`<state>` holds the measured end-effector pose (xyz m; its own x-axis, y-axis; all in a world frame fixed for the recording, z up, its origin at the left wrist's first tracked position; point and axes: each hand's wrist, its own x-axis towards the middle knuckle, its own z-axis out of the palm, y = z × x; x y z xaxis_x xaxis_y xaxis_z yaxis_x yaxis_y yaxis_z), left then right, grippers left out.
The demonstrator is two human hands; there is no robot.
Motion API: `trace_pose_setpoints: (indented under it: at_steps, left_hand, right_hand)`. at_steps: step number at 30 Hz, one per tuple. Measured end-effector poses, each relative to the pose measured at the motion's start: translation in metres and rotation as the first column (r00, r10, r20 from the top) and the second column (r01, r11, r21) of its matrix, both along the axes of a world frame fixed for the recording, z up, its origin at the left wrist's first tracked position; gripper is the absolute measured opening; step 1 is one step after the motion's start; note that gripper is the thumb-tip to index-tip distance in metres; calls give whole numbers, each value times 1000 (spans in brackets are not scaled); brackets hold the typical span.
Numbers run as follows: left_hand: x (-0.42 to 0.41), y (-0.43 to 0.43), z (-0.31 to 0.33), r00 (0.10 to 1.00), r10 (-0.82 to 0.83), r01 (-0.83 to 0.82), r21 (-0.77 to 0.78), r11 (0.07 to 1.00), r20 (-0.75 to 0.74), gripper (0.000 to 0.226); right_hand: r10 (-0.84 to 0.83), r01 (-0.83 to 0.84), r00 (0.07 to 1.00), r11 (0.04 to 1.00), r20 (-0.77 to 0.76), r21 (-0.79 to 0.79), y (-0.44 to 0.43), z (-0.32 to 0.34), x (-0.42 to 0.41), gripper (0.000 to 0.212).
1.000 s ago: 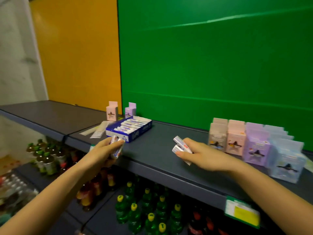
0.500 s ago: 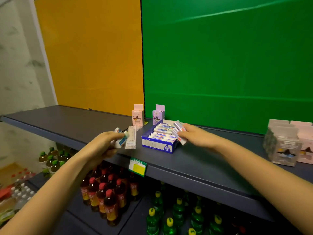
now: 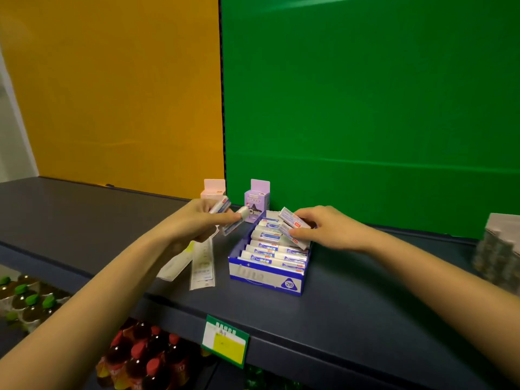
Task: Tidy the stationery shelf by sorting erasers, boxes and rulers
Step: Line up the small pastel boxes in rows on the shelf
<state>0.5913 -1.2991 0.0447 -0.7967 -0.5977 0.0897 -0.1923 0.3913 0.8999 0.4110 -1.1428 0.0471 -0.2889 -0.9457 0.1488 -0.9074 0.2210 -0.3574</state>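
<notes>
A blue display box [image 3: 264, 277] with rows of wrapped white erasers sits on the dark shelf [image 3: 337, 305]. My right hand [image 3: 323, 229] holds two wrapped erasers [image 3: 294, 225] over the box's back end, touching the erasers inside. My left hand [image 3: 197, 223] grips several erasers [image 3: 228, 218] just left of the box, above two packaged rulers [image 3: 201, 266] lying flat. A pink box [image 3: 213, 188] and a purple box [image 3: 256, 197] stand upright at the back.
A stack of pastel boxes [image 3: 501, 254] is at the right edge. A green and yellow price tag [image 3: 225, 340] hangs on the shelf front. Bottles with red caps [image 3: 146, 358] and green caps [image 3: 25, 296] fill the lower shelves. Yellow and green panels back the shelf.
The view has swung left and closer to the eraser box. My right hand carried its erasers from mid-shelf to the box's back end. My left hand rose beside the box.
</notes>
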Motion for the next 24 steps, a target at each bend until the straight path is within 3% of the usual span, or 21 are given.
trace_pose_setpoints:
  at_steps: [7,11,15,21,24]
  left_hand:
    - [-39,-20,-5,964,-240,262,-248,933,115,14]
    - [-53,-34,-8,897,-386,440,-359,823,215,32]
    - [-62,-39,-15,836,-437,548,-535,643,332,23]
    - [-63,-40,-18,814,-386,559,-766,317,434,33]
    - [-64,-43,-18,815,-389,540,-807,238,430,33]
  right_hand:
    - [-79,80,997,994,15,-77,7,-1,7,27]
    - [-160,161,987,981,22,-110,7,-5,14,26]
    - [-210,210,978,972,5,-109,4,-9,22,23]
    - [-257,254,964,966,-67,-46,0,-10,32,24]
    - [-286,284,952,958,-109,-29,-2,-10,34,26]
